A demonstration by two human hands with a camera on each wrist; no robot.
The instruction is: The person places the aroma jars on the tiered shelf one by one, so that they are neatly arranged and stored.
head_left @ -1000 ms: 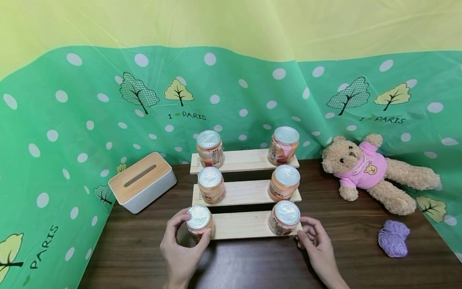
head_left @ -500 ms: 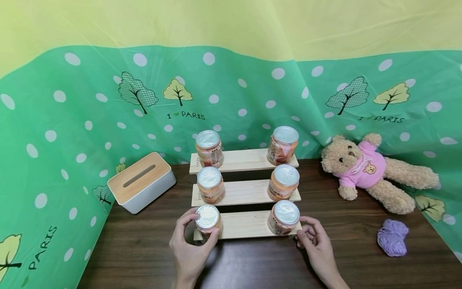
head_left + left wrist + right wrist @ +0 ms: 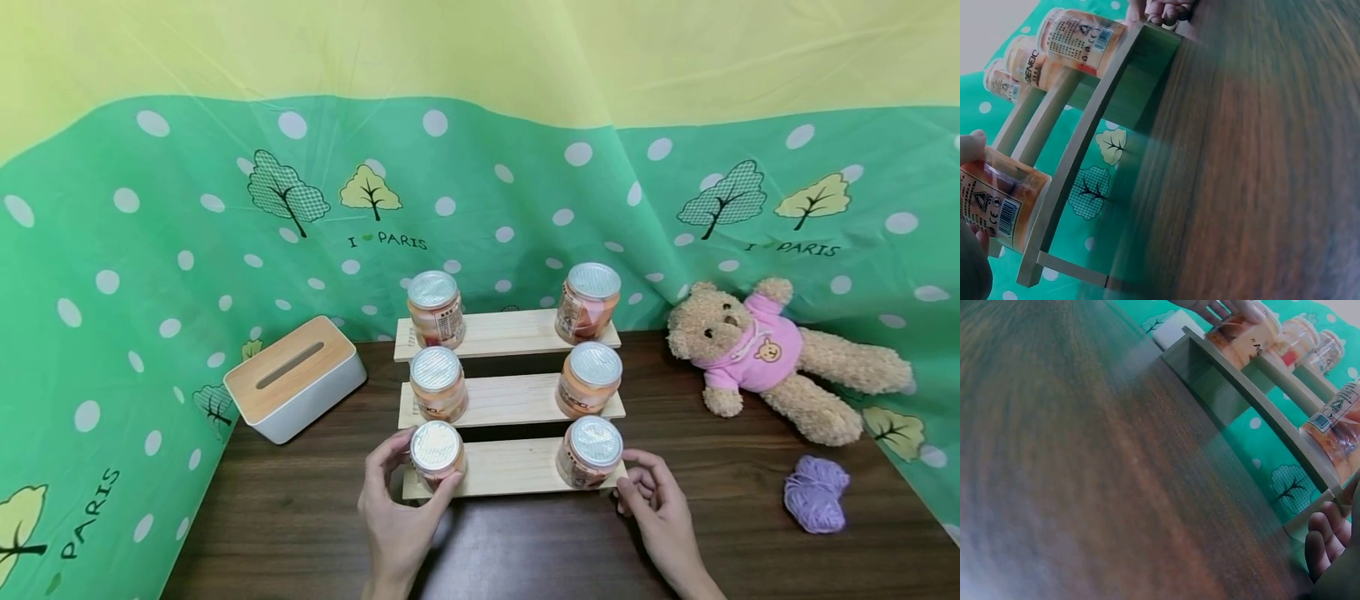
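A three-tier wooden rack (image 3: 510, 467) bears clear jars of orange contents with silver lids, one near each end of every tier. My left hand (image 3: 401, 517) grips the front-left jar (image 3: 437, 450) between thumb and fingers. In the left wrist view, this jar (image 3: 1004, 200) stands with its base at the front plank. My right hand (image 3: 663, 517) pinches the right end of the front plank, thumb at its upper edge and fingers curled below. Just beside it is the front-right jar (image 3: 592, 454). Behind are the middle jars (image 3: 438, 392) and the rear jars (image 3: 588, 308).
A white tissue box (image 3: 300, 375) with a wooden top lies left of the rack. To the right are a teddy bear (image 3: 765, 350) in a pink top and a bundle of purple yarn (image 3: 817, 494). A green dotted cloth (image 3: 502, 200) hangs behind the dark wood table (image 3: 300, 533).
My left hand has moved right with its jar, from the left end of the front tier to a spot slightly inward. The right hand has stayed at the plank's end.
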